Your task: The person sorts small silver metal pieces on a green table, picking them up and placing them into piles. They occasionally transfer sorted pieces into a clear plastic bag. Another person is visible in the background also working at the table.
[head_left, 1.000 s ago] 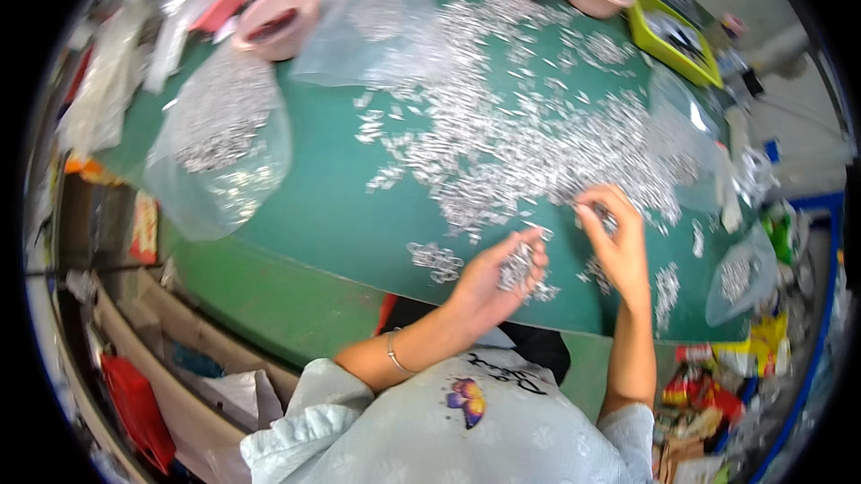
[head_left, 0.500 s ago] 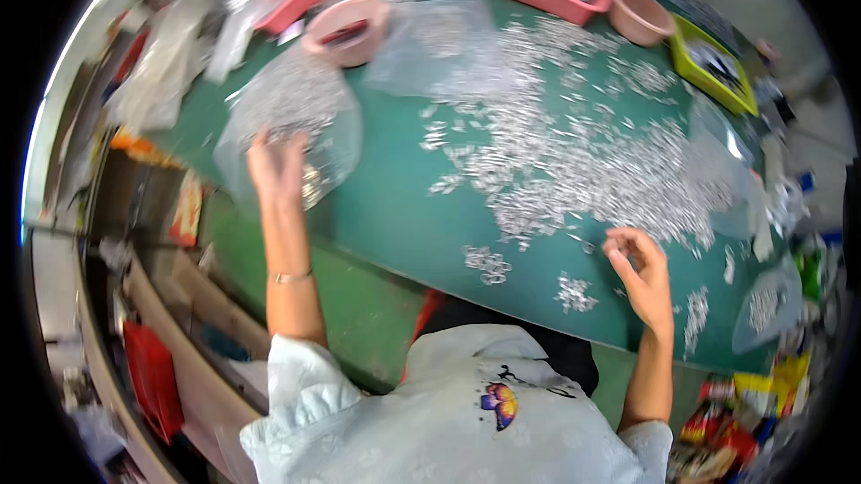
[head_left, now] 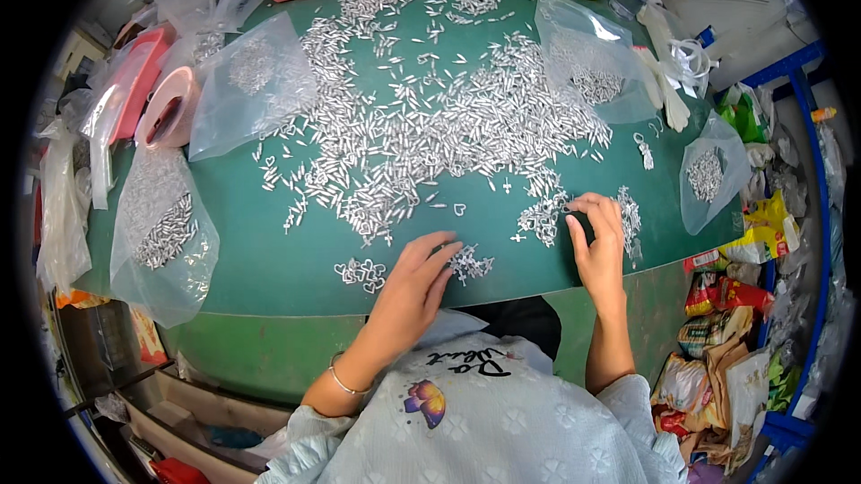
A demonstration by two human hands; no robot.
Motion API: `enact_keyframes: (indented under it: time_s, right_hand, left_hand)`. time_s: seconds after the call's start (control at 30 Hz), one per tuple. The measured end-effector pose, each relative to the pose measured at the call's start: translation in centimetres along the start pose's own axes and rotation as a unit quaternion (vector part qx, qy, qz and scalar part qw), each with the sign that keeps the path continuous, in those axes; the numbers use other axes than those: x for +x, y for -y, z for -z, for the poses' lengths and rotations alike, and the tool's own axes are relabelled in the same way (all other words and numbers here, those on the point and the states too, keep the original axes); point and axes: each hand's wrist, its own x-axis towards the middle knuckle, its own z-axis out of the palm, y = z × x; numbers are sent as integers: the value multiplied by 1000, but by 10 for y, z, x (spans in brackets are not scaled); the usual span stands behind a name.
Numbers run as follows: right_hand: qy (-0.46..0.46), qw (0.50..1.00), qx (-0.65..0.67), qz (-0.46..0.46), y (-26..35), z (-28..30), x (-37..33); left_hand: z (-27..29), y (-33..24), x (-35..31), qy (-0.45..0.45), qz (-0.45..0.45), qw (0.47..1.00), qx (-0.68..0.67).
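Charms [head_left: 468, 263] look tiny, light and slippery, so pinch them one by one. Left hand [head_left: 414, 285] rests flat-open on them; right hand [head_left: 599, 245], at 3 o'clock, pinches pieces from another pile [head_left: 543, 216].

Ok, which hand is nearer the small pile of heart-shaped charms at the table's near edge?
Left. The left hand lies just right of the heart-shaped charms; the right hand is far off right, by another pile.

Clear plastic bags of silver bits lie far left of the left hand [head_left: 414, 282] [head_left: 164, 233], up-left [head_left: 256, 80], above the right hand [head_left: 599, 246] [head_left: 596, 58] and right of it [head_left: 710, 174]; colourful snack packets [head_left: 717, 296] sit lower right.
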Motion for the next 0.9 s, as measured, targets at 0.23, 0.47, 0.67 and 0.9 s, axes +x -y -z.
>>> enact_keyframes:
  time_s: [0.23, 0.47, 0.67, 0.9]
  right_hand:
    - [19, 999, 48, 9, 3, -8, -13]
    - [15, 1000, -3, 15, -14, -7, -12]
    - [3, 999, 48, 27, -7, -10, -15]
    - [-14, 999, -42, 24, -14, -19, -16]
  left_hand:
    - [-27, 5, -5, 21, -32, 996, 84]
    - [-38, 4, -3, 8, -48, 996, 78]
    - [-64, -11, 58, 7, -130, 982, 136]
    - [-69, -2, 61, 51, -120, 974, 185]
